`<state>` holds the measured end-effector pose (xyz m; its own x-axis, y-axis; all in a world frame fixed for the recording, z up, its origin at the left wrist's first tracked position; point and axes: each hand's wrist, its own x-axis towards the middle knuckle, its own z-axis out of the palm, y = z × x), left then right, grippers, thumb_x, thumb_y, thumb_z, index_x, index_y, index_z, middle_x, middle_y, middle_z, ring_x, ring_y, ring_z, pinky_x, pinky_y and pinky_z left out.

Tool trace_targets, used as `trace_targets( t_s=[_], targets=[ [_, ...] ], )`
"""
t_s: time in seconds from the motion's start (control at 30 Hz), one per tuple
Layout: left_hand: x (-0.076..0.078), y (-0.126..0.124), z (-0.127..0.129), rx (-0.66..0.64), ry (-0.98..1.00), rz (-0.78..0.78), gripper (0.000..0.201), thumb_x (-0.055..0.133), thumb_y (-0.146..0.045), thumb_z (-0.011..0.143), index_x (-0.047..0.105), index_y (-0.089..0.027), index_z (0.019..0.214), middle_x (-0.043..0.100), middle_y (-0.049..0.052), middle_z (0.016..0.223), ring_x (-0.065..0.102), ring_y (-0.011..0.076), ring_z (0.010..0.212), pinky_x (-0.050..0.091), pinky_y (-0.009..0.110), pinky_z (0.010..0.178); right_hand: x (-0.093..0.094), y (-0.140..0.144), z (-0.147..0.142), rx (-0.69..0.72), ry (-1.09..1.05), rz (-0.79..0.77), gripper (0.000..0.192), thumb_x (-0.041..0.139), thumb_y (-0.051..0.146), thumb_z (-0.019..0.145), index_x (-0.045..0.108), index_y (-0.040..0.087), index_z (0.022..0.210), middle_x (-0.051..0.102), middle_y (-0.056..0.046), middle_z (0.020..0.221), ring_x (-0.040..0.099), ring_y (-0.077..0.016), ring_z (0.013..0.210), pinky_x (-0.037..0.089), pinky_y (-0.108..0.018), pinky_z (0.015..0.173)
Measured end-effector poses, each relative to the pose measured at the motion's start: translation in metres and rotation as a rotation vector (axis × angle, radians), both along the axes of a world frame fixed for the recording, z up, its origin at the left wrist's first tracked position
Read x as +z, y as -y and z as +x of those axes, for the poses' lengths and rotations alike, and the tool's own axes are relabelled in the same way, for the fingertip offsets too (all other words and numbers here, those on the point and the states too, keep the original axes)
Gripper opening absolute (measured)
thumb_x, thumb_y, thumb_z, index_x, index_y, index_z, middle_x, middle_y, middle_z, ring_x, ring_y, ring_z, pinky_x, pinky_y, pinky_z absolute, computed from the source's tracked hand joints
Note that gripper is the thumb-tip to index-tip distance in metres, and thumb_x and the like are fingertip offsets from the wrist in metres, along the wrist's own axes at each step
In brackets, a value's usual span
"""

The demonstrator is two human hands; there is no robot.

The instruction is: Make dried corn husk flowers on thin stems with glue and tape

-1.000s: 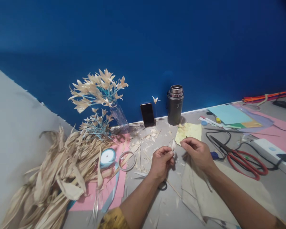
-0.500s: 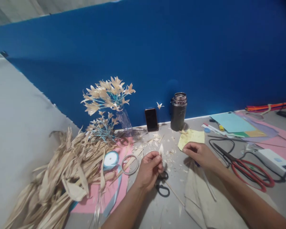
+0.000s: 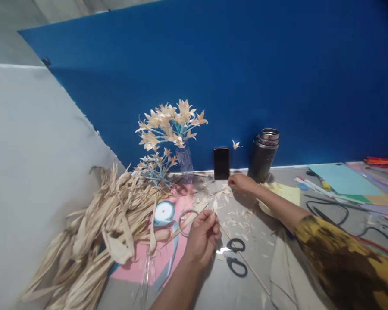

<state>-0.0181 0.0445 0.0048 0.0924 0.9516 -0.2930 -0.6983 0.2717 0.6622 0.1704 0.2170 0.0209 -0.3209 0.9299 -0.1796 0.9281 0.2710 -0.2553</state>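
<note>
Broadly: grey bench (image 3: 233,288) against blue backdrop, smooth matte top, littered w/ pale trimmings. Dried husk pile (image 3: 93,232) at left edge: long, papery, tan strips, heaped loose, apparently stock material kept within reach. Pink paper sheet (image 3: 168,262) under pile's near end, flat, probably as work mat. Finished husk flowers (image 3: 170,125) on light-blue stems, standing upright in clear vase (image 3: 185,159) at backdrop, out of the work zone. Dark metal flask (image 3: 264,154), cylindrical, lid off, upright beside black phone (image 3: 221,163) leaned on backdrop.

Right hand (image 3: 242,183): extended far fwd, sleeve patterned yellow/dark, fingers curled down onto loose husk scraps (image 3: 224,191) near phone; grip state not discernible, contents if any hidden.

Left hand (image 3: 202,234): fingers pinched closed on small pointed husk petal (image 3: 214,206), tip up, held above bench just right of clear tape ring (image 3: 187,221); pinch at base prob. keeps shape stable.

Black scissors (image 3: 234,256) lying flat just right of left hand, blades toward it. Thin wooden skewer (image 3: 245,260) diagonal across bench, passing by scissors. Blue ribbon spool (image 3: 164,213) flat on pink sheet.
</note>
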Motion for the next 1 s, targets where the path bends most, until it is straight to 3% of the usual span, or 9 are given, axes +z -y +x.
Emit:
trace_targets(
  t_s=[0.27,0.47,0.57,0.63,0.7,0.83,0.9,1.0],
  targets=[
    [-0.001,-0.002,-0.005,-0.003,0.008,-0.030,0.048,0.098,-0.033,0.060,0.059,-0.016,0.082,0.057,-0.004,0.067,0.045,0.0046,0.051,0.034,0.017,0.047,-0.011,-0.012,-0.005,-0.022,0.058,-0.010,0.035,0.065,0.037,0.100,0.064,0.020,0.130,0.065,-0.010,0.133,0.067,-0.0243,0.111,0.058,-0.046,0.093],
    [-0.002,0.000,-0.003,-0.017,0.009,-0.052,0.048,0.098,-0.032,0.060,0.058,-0.016,0.081,0.058,-0.004,0.068,0.044,0.0044,0.050,0.032,0.017,0.047,-0.008,-0.013,0.003,-0.093,-0.080,-0.057,0.034,0.065,0.038,0.100,0.064,0.019,0.129,0.065,-0.009,0.131,0.067,-0.0238,0.109,0.059,-0.045,0.092],
    [-0.003,-0.001,-0.003,-0.026,0.016,-0.054,0.046,0.097,-0.032,0.062,0.057,-0.016,0.080,0.057,-0.004,0.068,0.044,0.0040,0.050,0.031,0.017,0.046,0.003,-0.008,0.007,-0.129,-0.227,-0.082,0.022,0.068,0.033,0.097,0.071,0.015,0.110,0.072,-0.007,0.110,0.069,-0.0209,0.095,0.059,-0.038,0.083],
    [-0.003,-0.002,-0.004,-0.020,0.031,-0.061,0.047,0.097,-0.032,0.062,0.057,-0.016,0.080,0.056,-0.005,0.069,0.043,0.0037,0.049,0.031,0.017,0.046,0.014,0.005,0.009,-0.143,-0.357,-0.114,0.015,0.067,0.026,0.094,0.072,0.013,0.089,0.073,-0.005,0.086,0.067,-0.0175,0.078,0.055,-0.029,0.069],
    [-0.002,-0.004,-0.004,-0.011,0.052,-0.065,0.049,0.099,-0.032,0.060,0.057,-0.016,0.081,0.057,-0.004,0.070,0.044,0.0035,0.050,0.032,0.017,0.046,0.027,0.026,0.013,-0.140,-0.501,-0.169,0.017,0.062,0.025,0.091,0.071,0.014,0.082,0.070,-0.004,0.073,0.060,-0.0136,0.063,0.047,-0.025,0.057],
    [0.008,-0.005,0.000,-0.032,0.072,-0.043,0.046,0.098,-0.031,0.063,0.058,-0.015,0.081,0.059,-0.003,0.076,0.047,0.0040,0.055,0.035,0.016,0.047,0.046,0.086,0.021,-0.124,-0.762,-0.299,0.022,0.065,0.036,0.083,0.071,0.016,0.082,0.071,-0.004,0.072,0.048,-0.0098,0.052,0.037,-0.023,0.047],
    [0.014,-0.004,0.006,-0.058,0.073,-0.033,0.045,0.097,-0.030,0.064,0.059,-0.015,0.081,0.059,-0.002,0.077,0.047,0.0042,0.055,0.035,0.016,0.047,0.049,0.115,0.025,-0.173,-1.000,-0.406,0.021,0.074,0.037,0.076,0.071,0.017,0.080,0.073,-0.005,0.075,0.045,-0.0084,0.050,0.032,-0.023,0.046],
    [0.023,-0.001,0.019,-0.085,0.071,-0.030,0.045,0.097,-0.030,0.063,0.059,-0.016,0.082,0.060,-0.002,0.078,0.048,0.0044,0.056,0.035,0.015,0.046,0.048,0.147,0.030,-0.263,-1.145,-0.443,0.025,0.080,0.039,0.068,0.071,0.017,0.078,0.073,-0.004,0.073,0.042,-0.0074,0.049,0.029,-0.022,0.045]
  ],
)
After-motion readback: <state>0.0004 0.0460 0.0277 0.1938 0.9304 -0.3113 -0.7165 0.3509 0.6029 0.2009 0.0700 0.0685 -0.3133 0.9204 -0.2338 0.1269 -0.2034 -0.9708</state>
